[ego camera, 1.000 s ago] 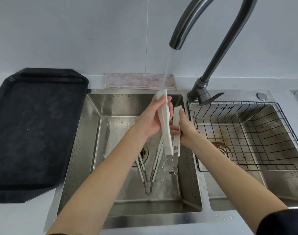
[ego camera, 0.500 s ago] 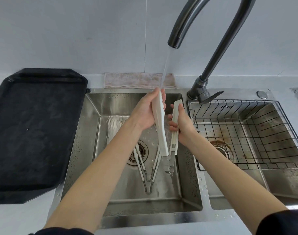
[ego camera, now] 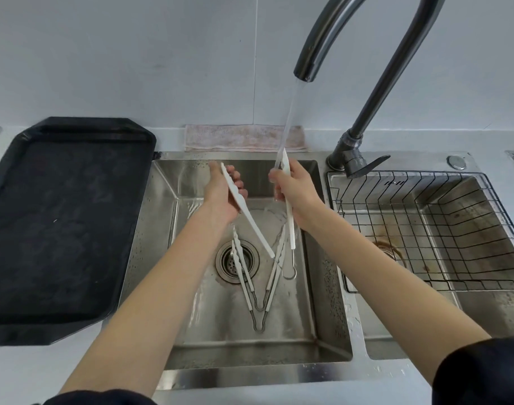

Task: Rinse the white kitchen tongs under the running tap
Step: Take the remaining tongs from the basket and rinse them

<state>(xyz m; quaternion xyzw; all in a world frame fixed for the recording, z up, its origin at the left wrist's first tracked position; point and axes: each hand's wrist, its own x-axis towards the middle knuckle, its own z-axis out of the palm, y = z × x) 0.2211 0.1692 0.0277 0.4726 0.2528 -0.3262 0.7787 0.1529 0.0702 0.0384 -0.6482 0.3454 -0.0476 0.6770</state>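
Both hands work over the left sink basin [ego camera: 162, 258]. The white kitchen tongs [ego camera: 247, 214] are held spread wide in a V, one arm in each hand, the hinge end pointing down toward the person above the basin floor. In my judgement the spread exposes the inner faces of the arms to the water.

The left hand [ego camera: 222, 197] grips the left arm of the tongs near its upper tip, fingers curled round it from behind, wrist extended and forearm reaching in from lower left. The right hand [ego camera: 293, 194] is clenched round the right arm of the tongs, holding it close to upright. The stream from the dark tap spout [ego camera: 305, 71] lands on the top of that right arm, just above the hand, and runs down it; the left arm of the tongs stands clear of the stream.

Two further pairs of tongs [ego camera: 258, 290] lie on the basin floor, their tips near the drain strainer [ego camera: 229, 260].

A wire rack [ego camera: 425, 229] sits in the right basin. A black tray [ego camera: 60, 229] rests on the bench to the left, and a folded cloth [ego camera: 244, 137] lies behind the sink.

Assessment: rinsing is in progress, with only one arm currently under water.
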